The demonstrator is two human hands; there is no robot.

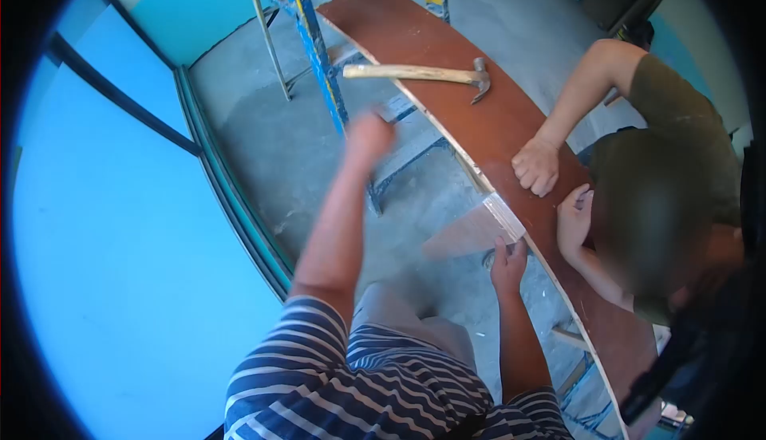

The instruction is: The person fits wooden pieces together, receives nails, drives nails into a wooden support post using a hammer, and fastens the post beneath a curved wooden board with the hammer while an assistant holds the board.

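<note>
The right hand (509, 268), partly curled, grips the small panel (504, 218) against the long board's (447, 49) left edge, seemingly steadying it; any shift calls for a firm pinch. The left hand (371, 141) is blurred: closure and contents, cannot tell. The hammer (423, 74) lies on the board's far part, near a co-worker's 2 hands (536, 167).
</note>
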